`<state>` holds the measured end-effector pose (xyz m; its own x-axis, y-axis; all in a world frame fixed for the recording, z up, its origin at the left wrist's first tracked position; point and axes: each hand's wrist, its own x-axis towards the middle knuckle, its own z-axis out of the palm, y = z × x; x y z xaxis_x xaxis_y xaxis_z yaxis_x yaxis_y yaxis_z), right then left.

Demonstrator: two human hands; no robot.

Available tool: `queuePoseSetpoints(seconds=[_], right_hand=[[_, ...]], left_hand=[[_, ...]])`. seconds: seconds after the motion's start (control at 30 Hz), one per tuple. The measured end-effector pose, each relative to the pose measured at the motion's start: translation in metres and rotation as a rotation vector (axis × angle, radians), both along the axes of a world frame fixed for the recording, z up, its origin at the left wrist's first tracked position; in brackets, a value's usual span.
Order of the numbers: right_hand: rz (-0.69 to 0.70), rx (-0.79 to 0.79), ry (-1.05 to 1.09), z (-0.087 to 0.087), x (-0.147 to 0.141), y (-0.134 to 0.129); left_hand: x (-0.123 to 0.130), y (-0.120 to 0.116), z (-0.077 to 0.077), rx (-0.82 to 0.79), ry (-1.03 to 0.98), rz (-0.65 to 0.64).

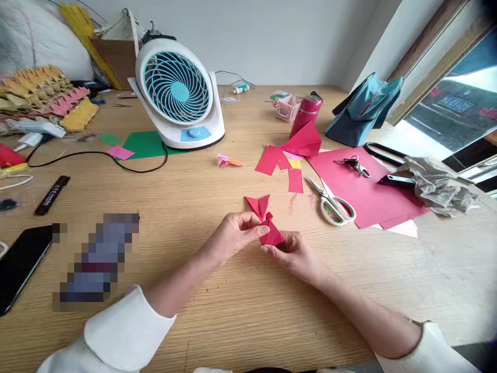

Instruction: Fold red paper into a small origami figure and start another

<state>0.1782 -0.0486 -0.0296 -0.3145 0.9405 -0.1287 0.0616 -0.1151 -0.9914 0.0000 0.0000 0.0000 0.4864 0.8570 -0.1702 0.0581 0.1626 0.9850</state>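
A folded red paper piece (274, 235) is held between my two hands above the middle of the table. My left hand (236, 233) pinches its left side, thumb on top. From the right, my right hand (297, 256) grips the lower right corner between thumb and fingers. Just beyond the fingertips is another pointed red paper part (259, 205); whether it is joined to the held piece I cannot tell. White-handled scissors (336, 204) lie to the right, blades partly apart. Beyond my hands are several red paper scraps (269, 159).
A white fan (178, 93) stands at the back left, its black cord (97, 154) crossing the table. Red sheets (373, 197), a cutter knife (398, 181) and a pink bottle (306, 114) are at right. A black phone (25, 264) and marker (52, 195) lie left.
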Motion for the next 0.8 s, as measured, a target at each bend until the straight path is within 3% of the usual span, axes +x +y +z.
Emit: queuePoseSetpoints(seconds=[0.2, 0.43, 0.6, 0.8], right_hand=[[0.007, 0.019, -0.016, -0.0043, 0.0006, 0.0024], [-0.004, 0.080, 0.004, 0.0011, 0.0038, 0.0045], [-0.083, 0.099, -0.008, -0.0008, 0.0062, 0.0078], [-0.066, 0.097, -0.021, 0.0017, 0.0042, 0.0073]], left_hand=[[0.0045, -0.0017, 0.0011, 0.121, -0.054, 0.059], [0.0013, 0.0029, -0.0049, 0.246, 0.127, 0.060], [0.0033, 0.0025, -0.0086, 0.237, 0.127, 0.032], [0.0052, 0.0005, -0.0077, 0.227, 0.064, 0.044]])
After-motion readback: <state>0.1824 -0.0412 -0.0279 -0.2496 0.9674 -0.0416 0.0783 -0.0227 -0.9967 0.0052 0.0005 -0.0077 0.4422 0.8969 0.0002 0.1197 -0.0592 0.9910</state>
